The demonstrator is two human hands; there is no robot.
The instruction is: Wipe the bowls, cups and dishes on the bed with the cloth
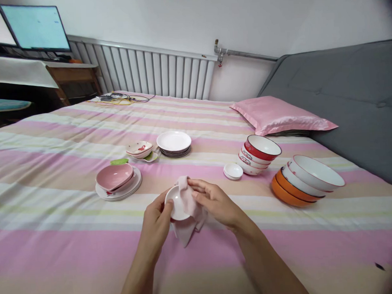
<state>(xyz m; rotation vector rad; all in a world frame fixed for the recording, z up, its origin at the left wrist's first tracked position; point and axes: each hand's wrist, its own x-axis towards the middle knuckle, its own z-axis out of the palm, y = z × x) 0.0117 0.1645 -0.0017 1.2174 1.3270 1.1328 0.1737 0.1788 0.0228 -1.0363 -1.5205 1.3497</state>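
Above the striped bedsheet, my left hand (157, 218) grips the left edge of a small white dish (178, 208), its thumb lying on the inside. My right hand (214, 201) pinches a pale pink cloth (189, 199) over the dish's right rim. A loose corner of the cloth hangs below the dish. Part of the dish is hidden beneath the cloth. To the right of my hands sits a short stack of similar small white dishes (233, 171).
Left are pink bowls (115, 176) on white plates (137, 184), and patterned dishes (139, 148). Stacked plates (174, 141) stand ahead. On the right are red-and-white bowls (263, 149) and larger white (317, 174) and orange bowls (287, 193). Cables (122, 97) and a pink pillow (280, 114) lie farther back.
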